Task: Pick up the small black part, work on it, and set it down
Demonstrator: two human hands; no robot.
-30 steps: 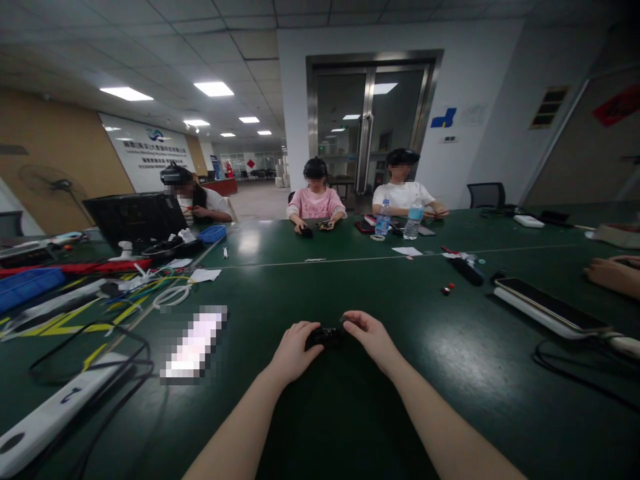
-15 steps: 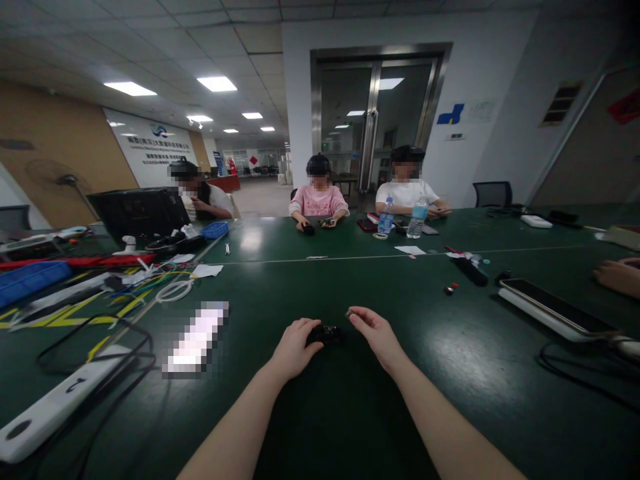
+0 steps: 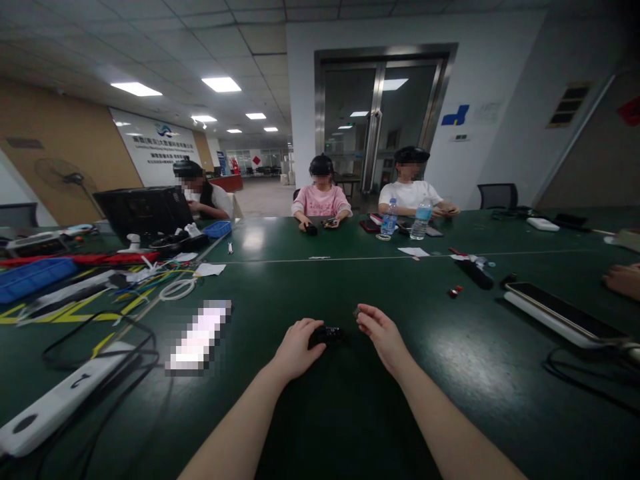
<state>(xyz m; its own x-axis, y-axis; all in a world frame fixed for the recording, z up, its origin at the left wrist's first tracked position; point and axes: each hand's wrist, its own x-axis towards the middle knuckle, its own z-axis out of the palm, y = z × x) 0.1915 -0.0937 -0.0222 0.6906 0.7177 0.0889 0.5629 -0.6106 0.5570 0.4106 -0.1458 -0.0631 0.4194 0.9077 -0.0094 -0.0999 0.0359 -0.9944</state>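
Note:
On the dark green table (image 3: 320,413), my left hand (image 3: 299,347) is wrapped round a small black device (image 3: 331,334). Its right end sticks out past my fingers, with fine light markings on it; the exact kind cannot be made out. To the right, my right hand (image 3: 381,333) pinches a tiny dark piece (image 3: 357,312) between thumb and fingertips, too small to name. That piece is held a little above and apart from the black device.
A pixelated bright phone-like slab (image 3: 200,337) and a white power strip (image 3: 70,400) with black cable lie left. To the right are a phone on a white block (image 3: 555,313) and a small red-and-black bit (image 3: 455,291). Bottles (image 3: 421,220) and seated people (image 3: 323,200) are across the table.
My right hand has shifted slightly right, away from the black device, with the tiny piece in its fingertips. My left hand keeps its hold. The whole view has turned a little.

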